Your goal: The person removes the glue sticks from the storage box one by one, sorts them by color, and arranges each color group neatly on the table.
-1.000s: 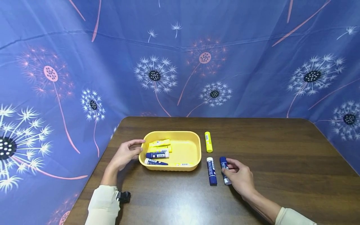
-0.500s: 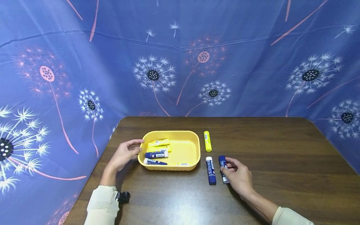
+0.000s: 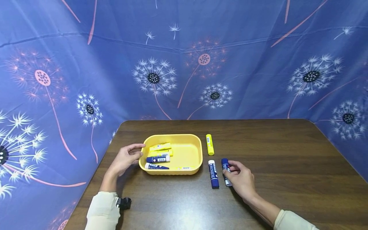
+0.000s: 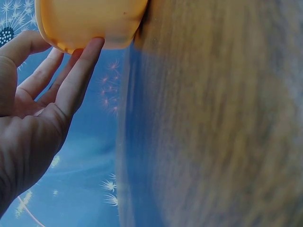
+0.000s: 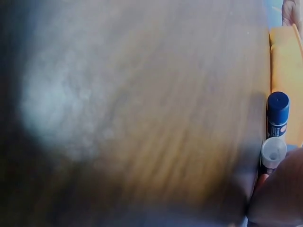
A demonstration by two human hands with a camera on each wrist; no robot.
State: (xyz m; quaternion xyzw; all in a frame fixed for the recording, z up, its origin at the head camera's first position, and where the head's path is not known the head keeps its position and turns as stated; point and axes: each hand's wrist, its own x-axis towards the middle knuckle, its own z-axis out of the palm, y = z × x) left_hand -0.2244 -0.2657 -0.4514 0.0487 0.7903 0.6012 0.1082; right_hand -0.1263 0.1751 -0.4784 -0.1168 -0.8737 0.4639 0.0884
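- Smooth, round-cornered tray (image 3: 171, 172) is holding tubes (image 3: 158, 158).
- Right of tray, right grip (image 3: 242, 181) is pinching a blue cylinder (image 3: 225, 164) (pale-ended).
- Left grip (image 3: 124, 160), unclenched, is touching tray.

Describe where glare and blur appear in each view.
Head: bright glare on the table near the bottom edge; left wrist: left hand fairly clear, table blurred; right wrist: table strongly blurred, with a pale glare patch on the left.

Yellow tray (image 3: 187, 153); navy-white tube (image 3: 225, 165); blue cloth (image 3: 244, 54), dandelion print.
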